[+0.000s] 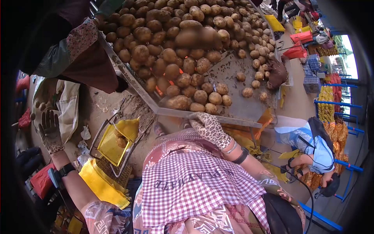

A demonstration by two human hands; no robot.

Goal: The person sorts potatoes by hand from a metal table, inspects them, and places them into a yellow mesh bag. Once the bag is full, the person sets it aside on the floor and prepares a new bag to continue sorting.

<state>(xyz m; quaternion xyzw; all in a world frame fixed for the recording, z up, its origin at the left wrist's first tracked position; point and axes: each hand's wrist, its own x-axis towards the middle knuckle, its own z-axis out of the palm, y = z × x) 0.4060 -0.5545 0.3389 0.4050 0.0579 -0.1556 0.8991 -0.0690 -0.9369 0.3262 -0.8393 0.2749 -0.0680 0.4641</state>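
A large heap of potatoes [167, 54] covers most of the metal sorting table [230, 70] in front of me. My right hand [210, 129], in a leopard-print glove, rests by the table's near edge. Its fingers are loosely extended, and nothing shows in them. The closest potatoes [197, 107] lie just beyond that edge. Out to the left, away from the table, my left hand [50, 130] is raised with its fingers spread. Its glove looks soiled, and it holds nothing.
A metal frame [124, 165] with a yellow mesh bag [127, 128] and a few potatoes stands at left. Another person's patterned sleeve [82, 39] is at upper left. A person in blue [321, 144] bends at right, near stacked filled net bags [338, 128].
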